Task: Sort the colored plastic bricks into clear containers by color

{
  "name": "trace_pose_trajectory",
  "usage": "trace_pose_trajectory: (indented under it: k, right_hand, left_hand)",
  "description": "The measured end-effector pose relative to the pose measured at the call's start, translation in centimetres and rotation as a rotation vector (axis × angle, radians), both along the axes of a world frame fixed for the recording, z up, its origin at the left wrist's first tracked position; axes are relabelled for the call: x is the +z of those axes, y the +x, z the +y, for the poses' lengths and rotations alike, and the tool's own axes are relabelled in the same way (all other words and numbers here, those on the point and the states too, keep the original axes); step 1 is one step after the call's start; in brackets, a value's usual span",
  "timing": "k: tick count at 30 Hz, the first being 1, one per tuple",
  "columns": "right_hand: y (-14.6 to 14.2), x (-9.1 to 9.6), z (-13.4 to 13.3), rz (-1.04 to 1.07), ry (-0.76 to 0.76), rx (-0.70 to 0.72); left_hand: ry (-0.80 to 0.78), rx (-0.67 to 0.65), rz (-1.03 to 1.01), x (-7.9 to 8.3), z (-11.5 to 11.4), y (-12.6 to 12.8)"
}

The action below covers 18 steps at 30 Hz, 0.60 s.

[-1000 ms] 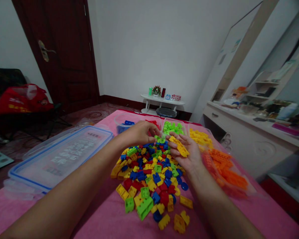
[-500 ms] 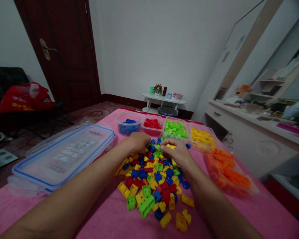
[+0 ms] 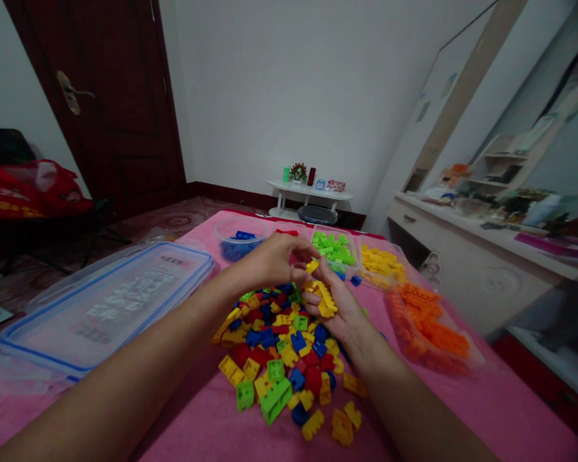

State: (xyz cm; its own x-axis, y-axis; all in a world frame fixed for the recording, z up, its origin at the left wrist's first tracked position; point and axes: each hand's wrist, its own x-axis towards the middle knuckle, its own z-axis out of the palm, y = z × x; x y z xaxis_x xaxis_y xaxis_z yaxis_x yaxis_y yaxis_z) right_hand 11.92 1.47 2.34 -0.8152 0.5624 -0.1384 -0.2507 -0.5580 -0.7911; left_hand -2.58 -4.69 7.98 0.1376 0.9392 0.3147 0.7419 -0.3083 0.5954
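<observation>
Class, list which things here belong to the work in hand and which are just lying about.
In hand: left hand, right hand, yellow bricks, mixed brick pile, sorted green bricks.
Lying about: box lid, red bag, white side table.

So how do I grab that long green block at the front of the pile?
Probably by its two long sides, pinched across the narrow width, coming down from above on the near side. The long green block lies slanted at the near edge of the pile, on top rather than buried, with bare pink cloth just in front.
</observation>
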Motion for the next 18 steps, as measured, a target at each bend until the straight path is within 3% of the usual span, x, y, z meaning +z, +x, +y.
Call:
trace_pose_trajectory:
  k: [7, 11, 13, 16, 18]
  right_hand:
    - [0.4, 0.5, 0.5, 0.050, 0.021, -0.138]
    - [2.3, 2.7, 4.2, 0.004, 0.120, -0.324]
    - [3.5, 4.4, 7.5, -0.113, 0.314, -0.428]
    - [5.2, 6.6, 13.0, -0.559, 0.918, -0.635]
    - [6.2, 7.4, 15.9, -0.647, 1.058, -0.663]
  left_hand:
    - [0.100, 0.013, -0.041, -0.7, 0.5, 0.3]
    - [0.067, 0.010, -0.044, -1.1, 0.8, 0.1]
    - [0.045, -0.004, -0.031, -1.4, 0.9, 0.2]
    - [0.023, -0.045, 0.010, -2.0, 1.2, 0.5]
    - [0.017, -0.072, 0.042, -2.5, 1.4, 0.7]
